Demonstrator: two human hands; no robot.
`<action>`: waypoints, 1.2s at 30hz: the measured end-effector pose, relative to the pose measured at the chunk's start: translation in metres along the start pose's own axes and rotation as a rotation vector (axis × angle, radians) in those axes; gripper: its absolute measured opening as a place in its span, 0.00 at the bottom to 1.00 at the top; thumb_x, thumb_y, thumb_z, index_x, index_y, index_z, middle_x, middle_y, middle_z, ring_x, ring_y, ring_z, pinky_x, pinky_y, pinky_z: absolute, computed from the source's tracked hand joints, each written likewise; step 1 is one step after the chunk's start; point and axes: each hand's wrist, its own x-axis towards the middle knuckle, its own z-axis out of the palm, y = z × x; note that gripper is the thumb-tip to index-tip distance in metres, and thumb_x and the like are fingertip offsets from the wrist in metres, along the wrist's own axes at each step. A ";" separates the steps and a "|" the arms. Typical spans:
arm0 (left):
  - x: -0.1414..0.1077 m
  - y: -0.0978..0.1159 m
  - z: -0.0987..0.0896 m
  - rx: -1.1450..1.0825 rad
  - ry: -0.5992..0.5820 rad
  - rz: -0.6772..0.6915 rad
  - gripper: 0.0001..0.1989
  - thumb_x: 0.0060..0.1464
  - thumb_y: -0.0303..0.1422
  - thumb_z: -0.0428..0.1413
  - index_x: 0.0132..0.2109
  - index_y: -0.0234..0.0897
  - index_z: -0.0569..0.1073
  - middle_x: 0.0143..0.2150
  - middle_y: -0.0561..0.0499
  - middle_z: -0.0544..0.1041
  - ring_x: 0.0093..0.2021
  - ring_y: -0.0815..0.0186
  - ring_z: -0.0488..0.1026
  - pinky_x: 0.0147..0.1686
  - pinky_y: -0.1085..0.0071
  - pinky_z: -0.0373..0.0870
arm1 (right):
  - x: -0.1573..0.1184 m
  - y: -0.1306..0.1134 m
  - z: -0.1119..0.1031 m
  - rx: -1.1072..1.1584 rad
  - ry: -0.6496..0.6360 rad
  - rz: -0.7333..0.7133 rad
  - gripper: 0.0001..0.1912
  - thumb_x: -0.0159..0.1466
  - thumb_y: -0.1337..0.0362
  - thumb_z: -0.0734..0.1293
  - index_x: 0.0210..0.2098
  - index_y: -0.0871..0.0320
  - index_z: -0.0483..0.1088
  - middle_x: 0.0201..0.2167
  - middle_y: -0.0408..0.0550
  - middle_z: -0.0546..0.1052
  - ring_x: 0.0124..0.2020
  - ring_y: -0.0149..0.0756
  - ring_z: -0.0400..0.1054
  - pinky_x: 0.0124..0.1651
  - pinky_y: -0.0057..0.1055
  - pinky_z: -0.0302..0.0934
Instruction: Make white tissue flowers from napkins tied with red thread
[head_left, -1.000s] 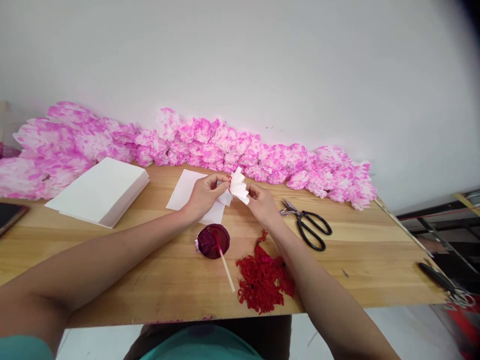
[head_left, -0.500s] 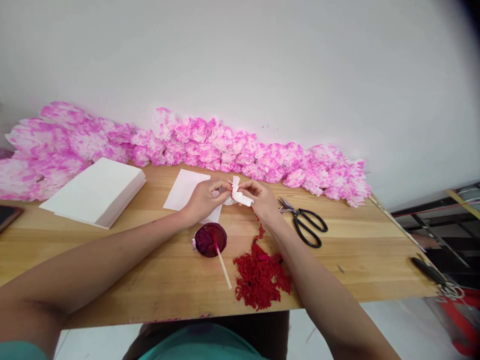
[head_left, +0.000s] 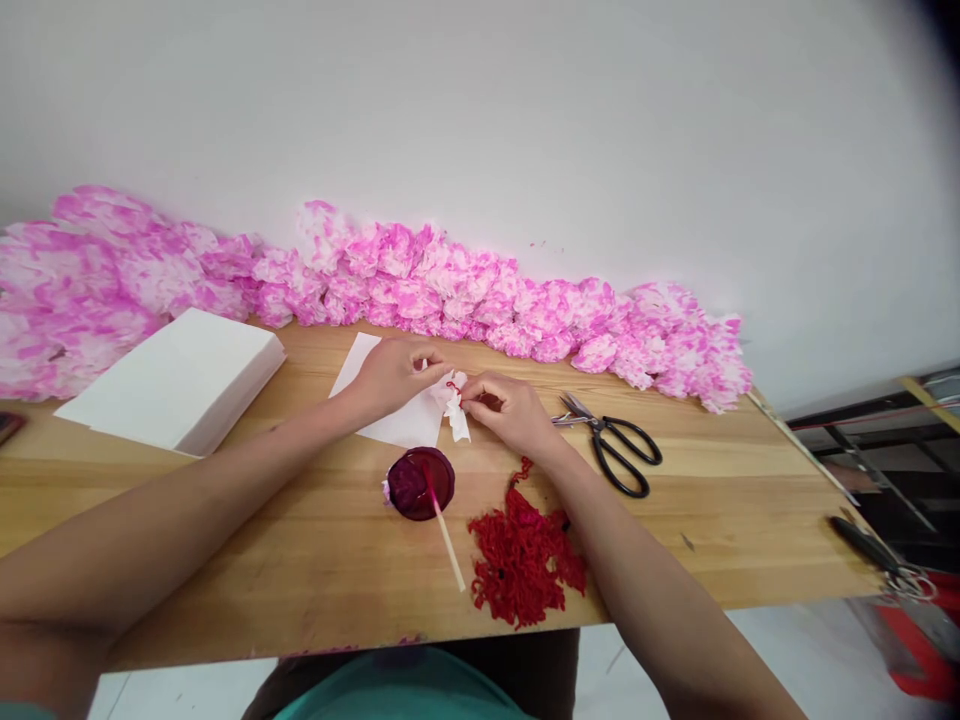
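A small crumpled piece of white tissue paper (head_left: 457,420), bound at its waist with red yarn (head_left: 453,386), is between my two hands. On its left, my left hand (head_left: 397,375) pinches thumb and forefinger together at the yarn. My right hand (head_left: 510,408) is closed at the paper's right side, its fingertips at the tied spot; what exactly they grip is partly hidden. Under my left hand lies a white sheet (head_left: 405,422). A tangled heap of red yarn (head_left: 525,560) rests below my right wrist, with a strand leading up towards that hand.
A dark red bowl of dye (head_left: 411,485) holds a stick (head_left: 450,548) near the middle. Black-handled scissors (head_left: 626,450) lie right of my hand. A white paper stack (head_left: 180,375) sits left. Pink-and-white paper flowers (head_left: 420,280) line the wall. Another black-handled tool (head_left: 862,545) is at the right edge.
The tissue paper has turned from lying sideways to hanging down, and the red binding shows more plainly. Both hands have shifted slightly left, and the view has moved a little.
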 end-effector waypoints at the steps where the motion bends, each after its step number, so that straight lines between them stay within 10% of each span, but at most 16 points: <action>1: 0.000 0.004 -0.004 -0.006 -0.006 -0.034 0.15 0.57 0.39 0.53 0.30 0.35 0.77 0.27 0.52 0.77 0.28 0.68 0.69 0.29 0.73 0.58 | 0.000 0.000 0.000 -0.014 -0.001 -0.002 0.05 0.60 0.71 0.66 0.32 0.56 0.73 0.34 0.43 0.78 0.36 0.31 0.71 0.41 0.28 0.61; 16: -0.003 0.016 -0.012 0.311 -0.566 0.121 0.10 0.55 0.32 0.55 0.39 0.45 0.82 0.37 0.55 0.82 0.34 0.67 0.74 0.33 0.73 0.58 | -0.003 -0.011 -0.004 -0.168 -0.110 -0.011 0.05 0.64 0.68 0.65 0.35 0.56 0.74 0.35 0.43 0.79 0.35 0.32 0.71 0.39 0.27 0.58; 23: 0.002 0.020 -0.040 0.362 -0.381 0.023 0.09 0.53 0.38 0.56 0.37 0.41 0.78 0.27 0.54 0.76 0.26 0.68 0.67 0.27 0.72 0.52 | -0.003 -0.010 0.000 -0.169 -0.132 -0.018 0.06 0.65 0.68 0.64 0.36 0.55 0.74 0.37 0.44 0.80 0.37 0.33 0.72 0.40 0.27 0.58; 36: -0.003 0.012 -0.011 0.330 -0.372 0.026 0.10 0.56 0.35 0.53 0.34 0.41 0.79 0.25 0.53 0.75 0.25 0.67 0.65 0.27 0.71 0.49 | -0.005 -0.010 0.002 -0.192 -0.131 -0.015 0.05 0.64 0.68 0.66 0.38 0.55 0.75 0.38 0.43 0.80 0.37 0.32 0.73 0.39 0.26 0.58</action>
